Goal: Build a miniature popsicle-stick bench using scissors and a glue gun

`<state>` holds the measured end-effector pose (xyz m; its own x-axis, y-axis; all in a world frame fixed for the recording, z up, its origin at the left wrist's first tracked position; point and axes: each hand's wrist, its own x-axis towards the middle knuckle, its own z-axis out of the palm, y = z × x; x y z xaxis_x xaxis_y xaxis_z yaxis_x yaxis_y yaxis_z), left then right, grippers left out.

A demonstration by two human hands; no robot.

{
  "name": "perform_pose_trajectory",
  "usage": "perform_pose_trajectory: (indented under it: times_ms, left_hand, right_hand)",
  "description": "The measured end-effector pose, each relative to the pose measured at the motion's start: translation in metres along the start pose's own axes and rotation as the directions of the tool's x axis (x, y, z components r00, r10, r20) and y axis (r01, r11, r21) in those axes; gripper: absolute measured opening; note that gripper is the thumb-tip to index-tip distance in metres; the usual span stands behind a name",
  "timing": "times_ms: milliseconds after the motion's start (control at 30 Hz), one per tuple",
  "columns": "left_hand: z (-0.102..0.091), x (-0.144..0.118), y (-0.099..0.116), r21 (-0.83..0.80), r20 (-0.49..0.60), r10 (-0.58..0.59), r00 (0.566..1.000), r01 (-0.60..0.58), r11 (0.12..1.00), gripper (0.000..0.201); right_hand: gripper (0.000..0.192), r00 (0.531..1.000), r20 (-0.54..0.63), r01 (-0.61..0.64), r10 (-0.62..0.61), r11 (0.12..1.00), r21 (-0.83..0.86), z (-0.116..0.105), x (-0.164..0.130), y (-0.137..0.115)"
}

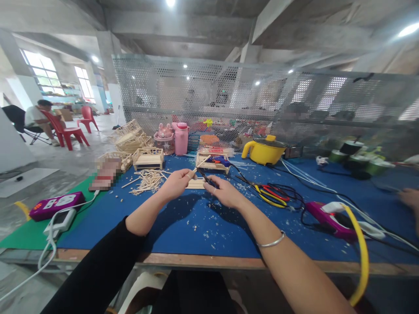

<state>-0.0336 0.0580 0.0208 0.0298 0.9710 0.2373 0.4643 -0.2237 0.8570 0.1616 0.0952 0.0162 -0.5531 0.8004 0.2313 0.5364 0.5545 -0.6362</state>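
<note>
My left hand [182, 181] is closed in a pinch on a thin wooden stick [203, 162] that points up and to the right. My right hand [221, 190] is closed around a dark hand tool [203, 174], like scissors or pliers; its tip is close to the stick, and I cannot tell whether they touch. Beneath both hands, a flat panel of wooden slats [195, 185] lies on the blue mat. Just behind them, a blue glue gun [221, 161] rests by a small wooden frame [209, 165]. Loose sticks [147, 181] lie heaped to the left.
Finished-looking miniature wooden beds [148, 158] stand at the back left, near a pink bottle [181, 138]. A yellow pot [266, 150] is behind on the right. Purple power strips [330, 220] and cables flank the work area. Another person's hand [410, 198] shows at far right.
</note>
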Motion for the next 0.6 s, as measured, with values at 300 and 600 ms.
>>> perform_pose_trajectory:
  times_ms: [300, 600]
  left_hand:
    - [0.0029, -0.0034, 0.0048, 0.111, 0.001, 0.056, 0.998, -0.056, 0.992, 0.039]
    - [0.0047, -0.0043, 0.0027, 0.176, 0.003, 0.084, 0.996, -0.083, 0.981, 0.040]
  right_hand:
    - [0.037, 0.999, -0.001, 0.040, -0.040, 0.999, 0.017, 0.0029, 0.0026, 0.0051]
    - [0.026, 0.999, -0.026, 0.026, -0.029, 0.995, -0.098, 0.0081, 0.0033, 0.0051]
